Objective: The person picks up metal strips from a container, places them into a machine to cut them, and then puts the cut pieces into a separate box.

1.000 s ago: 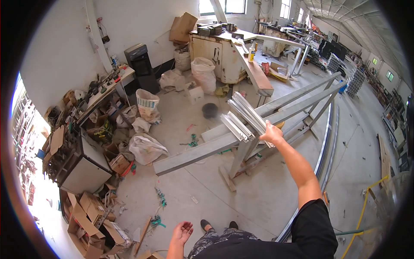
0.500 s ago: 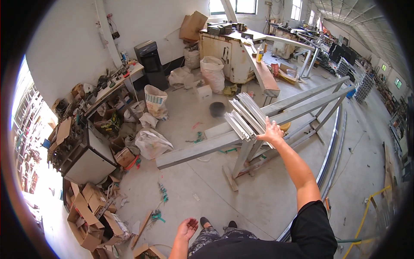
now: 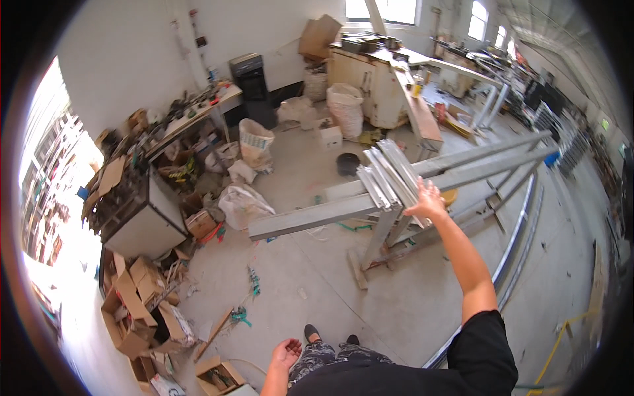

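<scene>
A stack of short silvery metal profiles point(image 3: 389, 175) lies across the grey steel beams point(image 3: 310, 219) of a low stand. My right hand point(image 3: 428, 200) reaches out to the right-hand near end of that stack. Its thumb and fingers are spread against the outer profiles, and they are not wrapped round any piece. Low in the view, my left hand point(image 3: 286, 353) hangs in front of my body, well away from the stack. Its fingers are loosely bent and apart, with nothing in them.
The stand's leg point(image 3: 381, 237) comes down to a wooden foot block point(image 3: 356, 269). Long metal tubes point(image 3: 518, 231) lie on the floor to the right. Cardboard boxes point(image 3: 142, 310), a white sack point(image 3: 241, 208) and a cluttered bench point(image 3: 191, 122) are at the left. A black bucket point(image 3: 348, 164) stands behind the beams.
The scene has shifted slightly right in the view as my head turned a little left. My right hand stays at the stack's end, and my left hand keeps its loose pose.
</scene>
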Demonstrator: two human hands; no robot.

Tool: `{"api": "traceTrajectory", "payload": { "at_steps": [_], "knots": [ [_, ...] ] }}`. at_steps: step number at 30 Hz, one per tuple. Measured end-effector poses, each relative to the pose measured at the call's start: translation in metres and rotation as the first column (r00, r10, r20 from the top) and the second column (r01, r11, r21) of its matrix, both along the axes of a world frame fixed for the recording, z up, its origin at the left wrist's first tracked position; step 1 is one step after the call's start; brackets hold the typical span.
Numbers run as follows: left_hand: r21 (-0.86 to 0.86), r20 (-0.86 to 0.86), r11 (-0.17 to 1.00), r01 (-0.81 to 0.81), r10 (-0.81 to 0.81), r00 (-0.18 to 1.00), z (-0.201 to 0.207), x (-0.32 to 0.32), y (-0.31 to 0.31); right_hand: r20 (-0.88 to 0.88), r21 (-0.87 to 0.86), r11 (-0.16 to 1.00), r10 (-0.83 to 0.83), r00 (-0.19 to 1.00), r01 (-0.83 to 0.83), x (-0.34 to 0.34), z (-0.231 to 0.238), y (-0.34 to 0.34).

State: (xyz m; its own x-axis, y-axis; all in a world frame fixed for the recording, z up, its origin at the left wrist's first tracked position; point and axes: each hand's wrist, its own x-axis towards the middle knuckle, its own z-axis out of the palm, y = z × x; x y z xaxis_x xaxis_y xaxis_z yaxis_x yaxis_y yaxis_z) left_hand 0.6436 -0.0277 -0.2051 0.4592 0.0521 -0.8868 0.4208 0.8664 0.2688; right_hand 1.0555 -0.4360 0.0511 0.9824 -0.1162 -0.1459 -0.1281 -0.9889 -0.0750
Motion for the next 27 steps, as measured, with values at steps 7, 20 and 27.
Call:
{"api": "traceTrajectory", "payload": {
  "at_steps": [7, 20, 27],
  "knots": [
    [-0.025, 0.107, 0.997, -0.079, 0.081, 0.991, 0.003, -0.021, 0.008, 0.737, -0.05, 0.953, 0.236, 0.633, -0.298, -0.053, 0.024, 0.018],
    [-0.07, 0.073, 0.965, -0.253, 0.258, 0.963, -0.03, -0.051, 0.173, 0.446, 0.478, 0.159, 0.803, 0.395, -0.864, -0.239, -0.094, 0.458],
    [0.152, 0.181, 0.65, -0.745, 0.723, 0.667, 0.02, -0.126, 0.356, 0.268, 0.616, -0.18, 0.963, -0.011, -0.767, -0.306, -0.099, 0.678]
  ]
}}
